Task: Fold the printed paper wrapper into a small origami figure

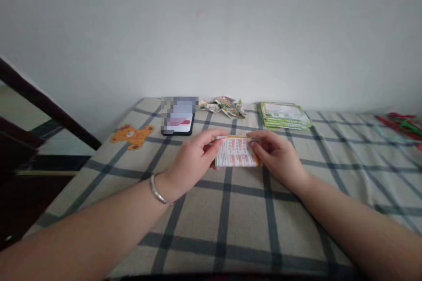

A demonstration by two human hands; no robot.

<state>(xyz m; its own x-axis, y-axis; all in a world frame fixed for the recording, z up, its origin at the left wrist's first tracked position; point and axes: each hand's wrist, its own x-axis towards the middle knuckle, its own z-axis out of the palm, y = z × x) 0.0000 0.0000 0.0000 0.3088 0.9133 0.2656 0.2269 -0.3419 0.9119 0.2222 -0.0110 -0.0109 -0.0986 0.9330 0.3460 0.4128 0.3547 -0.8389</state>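
Forearms point(99, 232) crossed the tabletop point(247, 228); left hand point(194, 158) and right hand point(280, 156) pinched a printed packet point(236, 153), a smartphone point(180, 118) near the far-left corner.

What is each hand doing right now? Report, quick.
Left hand: closed on the left side of the printed packet.
Right hand: closed on the right side of the same packet.
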